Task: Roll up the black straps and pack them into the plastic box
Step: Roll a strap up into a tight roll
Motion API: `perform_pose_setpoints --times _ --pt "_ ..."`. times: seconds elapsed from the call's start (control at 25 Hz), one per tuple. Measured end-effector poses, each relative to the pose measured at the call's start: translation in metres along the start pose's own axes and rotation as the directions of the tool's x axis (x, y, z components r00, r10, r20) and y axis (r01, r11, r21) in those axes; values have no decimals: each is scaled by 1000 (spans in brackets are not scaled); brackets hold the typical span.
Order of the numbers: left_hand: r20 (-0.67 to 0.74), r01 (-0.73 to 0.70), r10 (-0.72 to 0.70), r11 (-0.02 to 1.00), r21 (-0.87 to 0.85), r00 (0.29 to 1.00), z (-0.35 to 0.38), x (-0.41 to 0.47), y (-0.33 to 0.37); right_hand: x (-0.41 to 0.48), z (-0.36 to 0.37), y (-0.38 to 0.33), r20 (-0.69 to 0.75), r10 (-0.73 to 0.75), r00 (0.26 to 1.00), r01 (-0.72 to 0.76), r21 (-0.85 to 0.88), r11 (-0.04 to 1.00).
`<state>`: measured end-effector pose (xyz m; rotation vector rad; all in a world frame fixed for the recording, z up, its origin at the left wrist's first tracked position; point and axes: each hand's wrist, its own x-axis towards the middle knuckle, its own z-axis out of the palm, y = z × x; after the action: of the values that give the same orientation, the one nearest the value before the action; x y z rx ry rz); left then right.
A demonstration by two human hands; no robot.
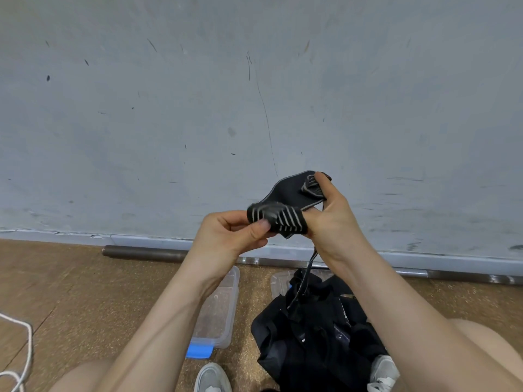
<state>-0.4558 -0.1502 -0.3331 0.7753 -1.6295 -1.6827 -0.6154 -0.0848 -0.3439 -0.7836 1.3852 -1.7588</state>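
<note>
A: Backdrop first, biggest down?
B: We log a scuffed grey wall [254, 94] behind both hands and a brown floor [70, 292] below them. A bar [141, 253] lies along the wall's foot, under the hands.

A: Task items?
B: We note a pile [317, 335] of black straps on the floor, below the right hand [331, 219] and beneath that forearm. The clear box [220, 306], blue latch at its near end, sits on the floor under the left forearm, just left of the pile. A second clear container [280, 281] pokes out from the pile's far edge; we cannot tell whether it is a lid or a box.

A: Strap in work?
B: One strap [285, 205], black with grey stripes, is held in the air between the hands. The left hand [226, 236] pinches its bunched striped end between thumb and curled fingers. The right hand grips the other end, thumb pressed on top and fingers curled behind. A thin tail [307, 275] hangs from under the right hand down to the pile.
</note>
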Motion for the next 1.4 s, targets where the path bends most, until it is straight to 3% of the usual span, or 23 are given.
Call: perform_pose_setpoints --times 0.08,0.16,0.24,0.32,0.44,0.56,0.68,1.04,1.4 --pt "-102 33 -37 999 -43 994 5 0 -2 -3 7 3 16 -24 1000 25 -40 999" --pt "-168 46 -51 998 -29 985 9 -1 -2 -6 11 1 13 -19 1000 18 44 999" --pt "-201 43 -48 999 -29 978 10 -1 1 -7 11 -2 42 8 999 -14 152 988" --pt "-213 24 -26 1000 -9 977 8 -2 2 -9 10 -1 63 -1 998 -6 103 995" --pt "-131 12 -13 1000 -2 991 7 -4 4 -8 11 6 25 3 1000 -3 3 1000" --pt "100 23 -14 996 -91 995 -5 -3 8 -6 7 2 20 -13 1000 12 47 999" --pt "217 -47 44 999 8 975 -15 -3 11 -6 5 -2 47 35 998 -41 116 992" --pt "16 -92 91 991 94 996 -4 0 5 -12 9 -3 62 26 998 -31 91 995" --pt "-222 -64 73 997 48 972 10 0 1 -22 14 -10 76 -42 996 44 -19 999"
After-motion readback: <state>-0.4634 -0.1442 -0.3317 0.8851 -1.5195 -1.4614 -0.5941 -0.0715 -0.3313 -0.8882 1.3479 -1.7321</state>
